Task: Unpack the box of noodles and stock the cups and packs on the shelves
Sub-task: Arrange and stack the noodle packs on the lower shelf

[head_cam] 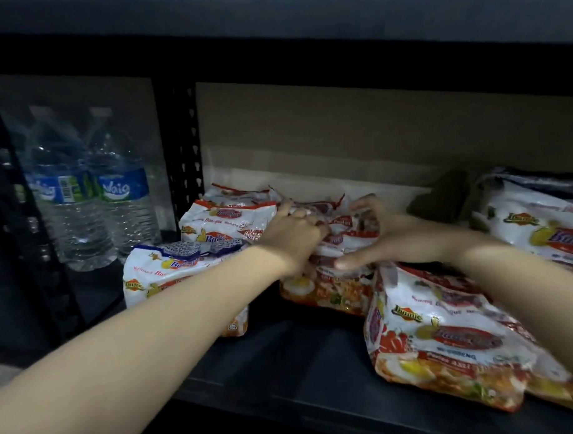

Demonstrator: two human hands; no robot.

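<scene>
We see left hand and right hand both gripping the middle noodle pack on the dark shelf; finger detail blurred, probably curled.

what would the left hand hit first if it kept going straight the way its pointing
The left hand points up and right, into the shelf. It already grips the red-and-white plastic noodle pack in the middle. Further on would likely come the crimped pack tops behind, then the brown cardboard back panel; depth is unclear.

Dim light; dark metal shelving; brown cardboard backing behind it.
</scene>
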